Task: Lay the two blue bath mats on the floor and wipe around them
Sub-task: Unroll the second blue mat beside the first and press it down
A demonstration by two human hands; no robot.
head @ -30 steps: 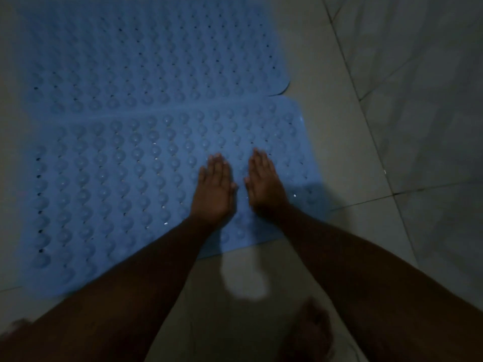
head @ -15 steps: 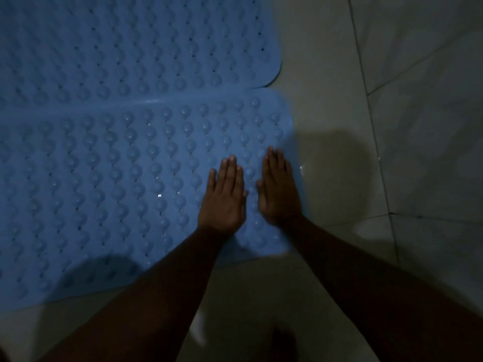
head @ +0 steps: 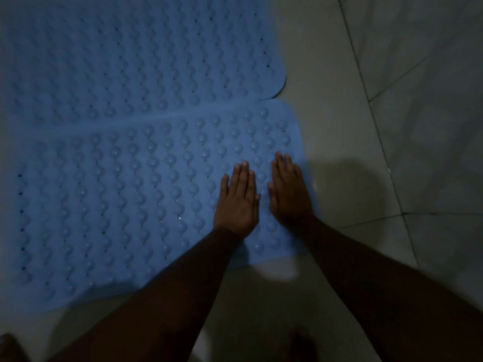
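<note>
Two blue bath mats with raised bumps and small holes lie flat on the tiled floor, side by side. The far mat [head: 136,61] meets the near mat [head: 117,199] along a long seam. My left hand [head: 237,202] rests palm down on the near mat close to its right end, fingers together and flat. My right hand [head: 288,192] lies palm down beside it, at the mat's right edge. Neither hand holds anything.
Pale floor tiles [head: 392,126] with dark grout lines stretch to the right and in front of the mats. A shadow falls on the tile right of my right hand. A dark blurred shape, perhaps my foot [head: 303,346], shows at the bottom edge.
Both hands have slid to the right along the near mat, towards its right edge, staying flat. The view has shifted with them.
</note>
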